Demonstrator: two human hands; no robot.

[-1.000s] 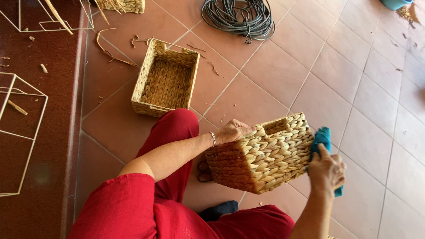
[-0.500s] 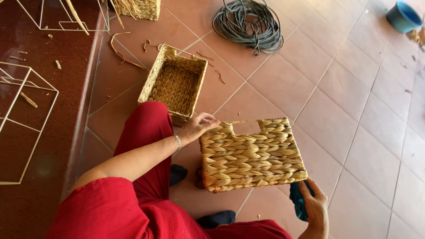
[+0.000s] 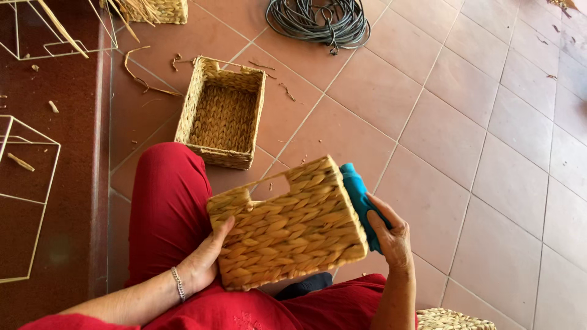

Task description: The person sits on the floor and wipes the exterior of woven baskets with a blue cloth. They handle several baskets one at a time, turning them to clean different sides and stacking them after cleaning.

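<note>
Two hands hold one woven basket (image 3: 287,223) above the lap of a seated person in red trousers (image 3: 165,201). The basket is turned on its side, tilted, with a handle cut-out in the upper wall.

Left hand (image 3: 205,260) — pressed flat against the lower left wall of the basket, fingers extended along the weave, thumb up on the near face. A bracelet (image 3: 178,283) sits on the wrist.

Right hand (image 3: 388,235) — fingers closed on a blue cloth (image 3: 361,198), which lies pressed against the right end of the basket. The cloth touches the weave along that edge.

A second basket (image 3: 223,113), open side up, stands on the tile floor (image 3: 477,153) just beyond the left knee, well apart from the held one. A coil of grey cable (image 3: 318,21) lies farther off, at the top of the view. White wire frames (image 3: 27,201) stand on the dark red strip at the left, with loose fibre scraps (image 3: 143,70) scattered near the second basket. Another woven piece (image 3: 455,319) shows at the bottom edge, partly cut off; a further one (image 3: 160,9) sits at the top left.
</note>
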